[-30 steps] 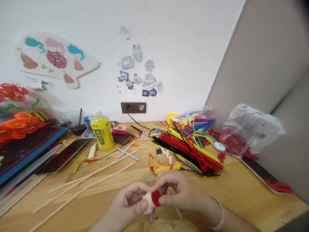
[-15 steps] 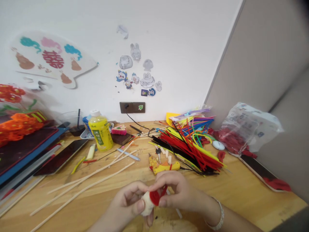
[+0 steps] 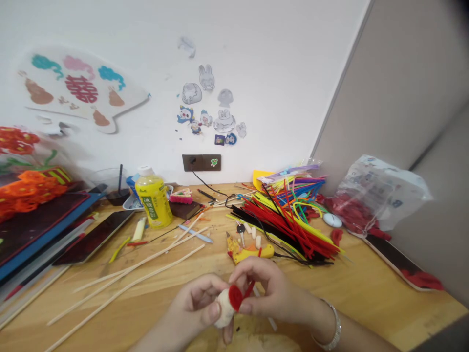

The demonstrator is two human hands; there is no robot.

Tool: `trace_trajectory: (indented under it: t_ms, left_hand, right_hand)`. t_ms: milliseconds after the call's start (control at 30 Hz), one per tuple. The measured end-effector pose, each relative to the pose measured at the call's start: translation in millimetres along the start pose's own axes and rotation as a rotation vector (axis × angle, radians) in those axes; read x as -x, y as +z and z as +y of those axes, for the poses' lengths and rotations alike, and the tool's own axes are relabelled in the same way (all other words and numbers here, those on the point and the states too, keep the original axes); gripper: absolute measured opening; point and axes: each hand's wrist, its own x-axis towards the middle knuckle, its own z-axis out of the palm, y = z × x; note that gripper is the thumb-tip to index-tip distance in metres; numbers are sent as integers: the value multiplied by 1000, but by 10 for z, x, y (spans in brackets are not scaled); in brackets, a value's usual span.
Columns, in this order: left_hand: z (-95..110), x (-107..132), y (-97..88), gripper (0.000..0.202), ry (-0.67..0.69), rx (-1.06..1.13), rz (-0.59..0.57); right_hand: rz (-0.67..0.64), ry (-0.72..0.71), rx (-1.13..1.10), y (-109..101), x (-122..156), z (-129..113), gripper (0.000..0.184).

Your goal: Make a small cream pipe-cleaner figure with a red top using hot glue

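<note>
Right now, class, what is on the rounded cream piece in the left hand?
A round red fuzzy disc sits against the cream piece; surfaces under the disc and left fingers are hidden.

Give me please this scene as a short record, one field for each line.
left hand: holds cream piece
right hand: at the red coil on that piece's end; grip unclear
right wrist: silvery bracelet
beyond the hands: glue gun, lying on the table
right of glue gun: loose pile of pipe cleaners
left side: yellow bottle, standing, capped
wall: socket with a plug in it
</note>
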Motion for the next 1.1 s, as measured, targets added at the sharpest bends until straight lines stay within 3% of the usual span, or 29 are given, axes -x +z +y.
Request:
trace_trajectory:
  t_ms: [300,600,800,933,1000,1100]
  left_hand:
    - [35,9,32,27,-13,0,13]
    - [54,-1,42,29,-41,7,16]
    - [54,14,60,30,-48,9,54]
    - [70,19,78,29,-29,12,32]
    - [70,16,77,27,-25,11,29]
    - [52,11,64,26,-6,34,18]
  right_hand:
    - [66,-167,122,18,9,20,27]
    - [20,-360,280,-14,-32,67,19]
    - [50,-320,313,2,12,38,23]
    - [84,-268,411,-3,63,48,37]
    - [84,-288,478,-5,59,45,41]
    - [34,-358,502,-3,23,24,33]
